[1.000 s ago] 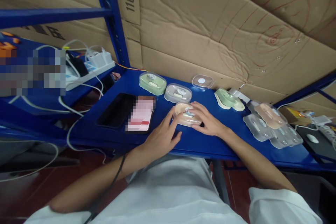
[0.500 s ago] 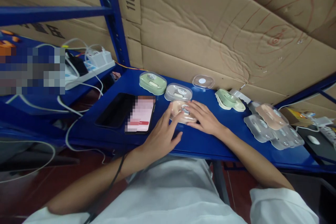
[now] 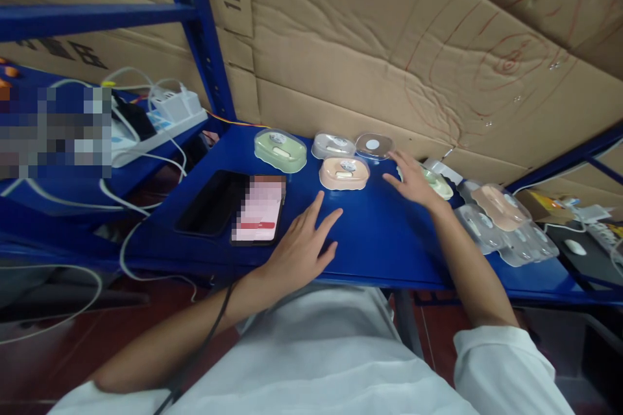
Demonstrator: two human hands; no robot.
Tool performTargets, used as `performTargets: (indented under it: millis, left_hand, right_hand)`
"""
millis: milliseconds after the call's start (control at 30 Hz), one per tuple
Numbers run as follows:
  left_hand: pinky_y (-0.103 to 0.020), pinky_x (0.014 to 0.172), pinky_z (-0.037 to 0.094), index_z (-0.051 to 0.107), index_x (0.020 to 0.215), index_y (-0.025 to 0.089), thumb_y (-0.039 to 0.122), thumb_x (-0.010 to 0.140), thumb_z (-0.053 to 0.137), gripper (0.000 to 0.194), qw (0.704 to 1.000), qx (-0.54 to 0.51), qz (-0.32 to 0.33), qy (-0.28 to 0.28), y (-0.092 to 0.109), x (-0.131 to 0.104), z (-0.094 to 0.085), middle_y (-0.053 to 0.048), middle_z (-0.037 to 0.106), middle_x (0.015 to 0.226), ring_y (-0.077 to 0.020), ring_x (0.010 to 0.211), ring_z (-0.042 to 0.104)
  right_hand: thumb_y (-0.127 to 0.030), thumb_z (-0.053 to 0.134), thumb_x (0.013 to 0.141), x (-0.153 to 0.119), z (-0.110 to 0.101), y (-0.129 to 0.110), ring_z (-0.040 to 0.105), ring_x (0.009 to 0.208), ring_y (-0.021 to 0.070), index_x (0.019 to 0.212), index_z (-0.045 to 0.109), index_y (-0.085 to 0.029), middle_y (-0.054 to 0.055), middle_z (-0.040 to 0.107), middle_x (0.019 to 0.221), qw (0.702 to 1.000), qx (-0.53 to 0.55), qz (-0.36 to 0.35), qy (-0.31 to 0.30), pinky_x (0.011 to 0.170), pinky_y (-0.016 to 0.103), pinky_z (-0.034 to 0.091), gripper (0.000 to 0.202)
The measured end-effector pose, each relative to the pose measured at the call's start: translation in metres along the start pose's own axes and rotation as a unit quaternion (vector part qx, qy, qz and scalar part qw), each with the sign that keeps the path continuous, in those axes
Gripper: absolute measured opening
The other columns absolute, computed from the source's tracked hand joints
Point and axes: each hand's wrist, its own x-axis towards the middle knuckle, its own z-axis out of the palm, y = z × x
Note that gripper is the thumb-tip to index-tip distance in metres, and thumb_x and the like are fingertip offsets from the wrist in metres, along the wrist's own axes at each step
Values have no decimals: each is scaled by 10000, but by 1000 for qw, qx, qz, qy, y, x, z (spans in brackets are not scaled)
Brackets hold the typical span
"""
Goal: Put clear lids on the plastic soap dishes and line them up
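Observation:
A peach case with a clear lid (image 3: pixel 344 173) lies on the blue table (image 3: pixel 370 240). Behind it sit a grey case (image 3: pixel 333 146) and a clear lid with a round white sticker (image 3: pixel 374 145); a green case (image 3: pixel 281 151) is to the left. My left hand (image 3: pixel 306 240), fingers spread and empty, hovers in front of the peach case, right of the lit phone (image 3: pixel 259 211). With fingers apart, my right hand (image 3: pixel 411 178) is over the table beside a light green piece (image 3: pixel 438 183), which it partly covers.
A dark phone-like slab (image 3: pixel 211 202) lies left of the lit phone. Clear and peach shells (image 3: pixel 503 207) are piled at the right. Cardboard (image 3: pixel 331 45) stands behind the table. A power strip (image 3: pixel 165 130) with cables is at the left, a white mouse (image 3: pixel 575 247) far right.
The peach case and the grey case have shifted back on the table. My right hand has left the peach case and moved right to the light green piece. My left hand no longer touches the peach case.

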Motion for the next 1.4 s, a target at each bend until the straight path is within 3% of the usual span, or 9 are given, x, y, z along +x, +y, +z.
performTargets:
  millis: [100, 300, 467, 767, 900, 1000, 1100, 1233, 1400]
  left_hand:
    - [-600, 1192, 495, 452, 1594, 198, 262, 1060, 572, 551, 1000, 11, 4, -14, 0, 0, 0, -239, 174, 1789, -427, 1587, 398]
    - [-583, 1193, 504, 495, 1560, 214, 285, 1062, 576, 509, 998, 39, 19, -34, -2, 0, 1, -211, 243, 1772, -405, 1564, 438]
    - [-581, 1177, 518, 544, 1517, 201, 287, 1067, 562, 459, 998, 43, 38, -37, -4, 1, 1, -220, 312, 1735, -394, 1535, 474]
    - [-592, 1167, 517, 628, 1445, 173, 288, 1070, 549, 401, 997, 44, 54, -43, -4, 1, 1, -221, 416, 1676, -391, 1487, 518]
    - [-583, 1162, 519, 649, 1424, 156, 290, 1069, 551, 392, 996, 47, 62, -41, -4, 1, 1, -229, 450, 1649, -390, 1468, 533]
    - [-580, 1164, 515, 657, 1411, 167, 300, 1073, 547, 380, 996, 55, 62, -44, -4, 1, 0, -211, 484, 1627, -377, 1437, 556]
    - [-581, 1175, 503, 664, 1401, 182, 307, 1071, 554, 370, 995, 65, 59, -50, -4, 0, 0, -185, 533, 1589, -361, 1386, 592]
    - [-588, 1199, 480, 672, 1393, 178, 303, 1067, 559, 367, 995, 64, 59, -53, -4, 0, 0, -182, 558, 1567, -362, 1385, 595]
    - [-588, 1218, 466, 597, 1488, 186, 304, 1079, 544, 428, 996, 38, 58, -57, -1, 1, -4, -181, 522, 1612, -359, 1452, 554]
  right_hand:
    - [-503, 602, 984, -27, -16, 32, 435, 1498, 508, 1521, 577, -186, 237, 493, 1629, 985, -122, 123, 15, 1165, 806, 335, 624]
    - [-453, 622, 959, -46, -27, 51, 630, 1268, 391, 1431, 637, -214, 187, 678, 1347, 993, -58, 78, 68, 1083, 584, 520, 529]
    - [-549, 584, 981, -43, -23, 47, 676, 1201, 362, 1497, 588, -170, 196, 675, 1397, 993, -20, 96, 58, 1050, 516, 541, 640]
    - [-588, 563, 999, -45, -38, 24, 717, 1040, 391, 1356, 587, -149, 218, 764, 1159, 923, -98, 344, 143, 894, 507, 542, 566]
    - [-602, 486, 1041, -45, -50, 12, 719, 988, 384, 1238, 617, -149, 223, 764, 1077, 922, -118, 326, 171, 845, 465, 529, 511]
    - [-594, 463, 1061, -46, -51, 2, 728, 928, 322, 1071, 686, -202, 153, 777, 976, 977, -68, 195, 42, 836, 402, 525, 450]
    - [-516, 579, 1027, -47, -39, -7, 737, 987, 312, 1160, 697, -206, 144, 791, 1111, 986, -53, 110, -117, 853, 387, 532, 357]
    - [-330, 612, 991, -45, -24, -10, 725, 1077, 348, 1331, 622, -180, 194, 746, 1273, 981, -87, 129, -114, 881, 425, 533, 371]
    - [-411, 723, 927, -50, -46, -10, 710, 891, 231, 1215, 625, -203, 76, 754, 1010, 958, 198, 81, -189, 808, 352, 544, 369]
